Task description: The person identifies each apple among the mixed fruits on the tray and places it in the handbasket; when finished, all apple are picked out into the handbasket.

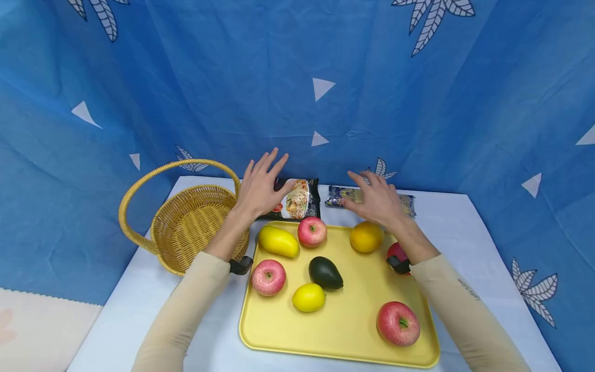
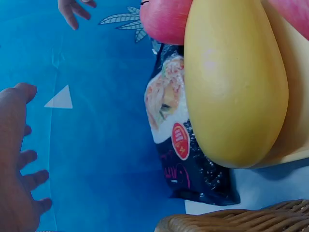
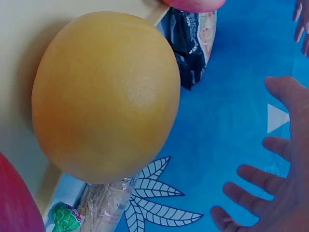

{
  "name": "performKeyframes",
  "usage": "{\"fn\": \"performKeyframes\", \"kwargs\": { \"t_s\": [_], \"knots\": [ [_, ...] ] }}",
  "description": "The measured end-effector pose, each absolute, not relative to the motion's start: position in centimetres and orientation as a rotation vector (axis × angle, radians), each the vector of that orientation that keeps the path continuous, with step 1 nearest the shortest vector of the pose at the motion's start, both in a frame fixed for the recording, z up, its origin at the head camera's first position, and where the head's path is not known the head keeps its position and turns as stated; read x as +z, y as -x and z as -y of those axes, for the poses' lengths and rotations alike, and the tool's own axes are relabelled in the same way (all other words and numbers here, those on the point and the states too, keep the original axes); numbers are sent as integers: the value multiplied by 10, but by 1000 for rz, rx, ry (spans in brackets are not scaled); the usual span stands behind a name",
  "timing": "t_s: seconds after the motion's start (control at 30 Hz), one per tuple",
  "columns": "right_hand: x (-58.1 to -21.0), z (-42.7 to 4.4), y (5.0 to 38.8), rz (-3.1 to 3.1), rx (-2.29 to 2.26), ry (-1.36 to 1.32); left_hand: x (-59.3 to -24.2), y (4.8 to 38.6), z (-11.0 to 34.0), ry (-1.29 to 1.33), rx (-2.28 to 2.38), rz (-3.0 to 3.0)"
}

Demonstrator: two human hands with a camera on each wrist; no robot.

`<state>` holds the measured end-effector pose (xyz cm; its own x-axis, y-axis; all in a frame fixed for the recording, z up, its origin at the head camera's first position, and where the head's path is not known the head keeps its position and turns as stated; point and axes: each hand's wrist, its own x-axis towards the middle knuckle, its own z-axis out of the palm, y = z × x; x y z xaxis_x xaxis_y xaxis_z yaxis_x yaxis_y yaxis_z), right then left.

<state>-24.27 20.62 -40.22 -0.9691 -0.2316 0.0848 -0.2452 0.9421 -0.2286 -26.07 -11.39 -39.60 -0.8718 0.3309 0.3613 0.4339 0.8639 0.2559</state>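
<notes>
My left hand point(image 1: 260, 188), fingers spread, hovers by a black noodle packet point(image 1: 299, 200) at the back of the table. Over a clear, blue-printed packet point(image 1: 341, 195) my right hand point(image 1: 377, 200) is held with its fingers apart. Neither hand holds anything. On the yellow tray point(image 1: 344, 336) lie a mango point(image 1: 279, 241), an avocado point(image 1: 325, 273), a lemon point(image 1: 309, 297) and an orange-yellow round fruit point(image 1: 366, 236). Several red apples are on it too, among them a front right apple point(image 1: 398, 323). The right wrist partly hides another red fruit point(image 1: 396, 251).
A wicker basket point(image 1: 162, 227) with a tall handle stands left of the tray, partly behind the left forearm. Behind the white table point(image 1: 446, 217) hangs a blue curtain point(image 1: 260, 77). The right wrist view shows a green-wrapped candy point(image 3: 66, 217) beside the clear packet.
</notes>
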Motion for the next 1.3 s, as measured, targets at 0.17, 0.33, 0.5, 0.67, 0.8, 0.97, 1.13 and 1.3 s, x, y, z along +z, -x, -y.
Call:
{"fn": "performKeyframes", "kwargs": {
  "t_s": [0.17,0.33,0.5,0.67,0.8,0.97,1.13,1.3],
  "knots": [
    [-397,-210,240,3030,422,-402,-392,258,118,671,-543,2665],
    [-395,-213,237,3019,446,-447,-392,254,122,745,-577,2609],
    [-394,-216,233,3041,459,-485,-392,250,126,784,-593,2557],
    [-394,-221,229,3067,459,-527,-389,245,130,816,-600,2501],
    [-394,-225,224,3100,446,-529,-387,242,134,838,-628,2450],
    [-391,-230,219,3151,434,-544,-383,238,138,861,-661,2407],
    [-391,-238,216,3153,391,-595,-380,233,143,888,-653,2386],
    [-393,-246,214,3148,375,-636,-375,227,147,896,-660,2354]
  ]
}}
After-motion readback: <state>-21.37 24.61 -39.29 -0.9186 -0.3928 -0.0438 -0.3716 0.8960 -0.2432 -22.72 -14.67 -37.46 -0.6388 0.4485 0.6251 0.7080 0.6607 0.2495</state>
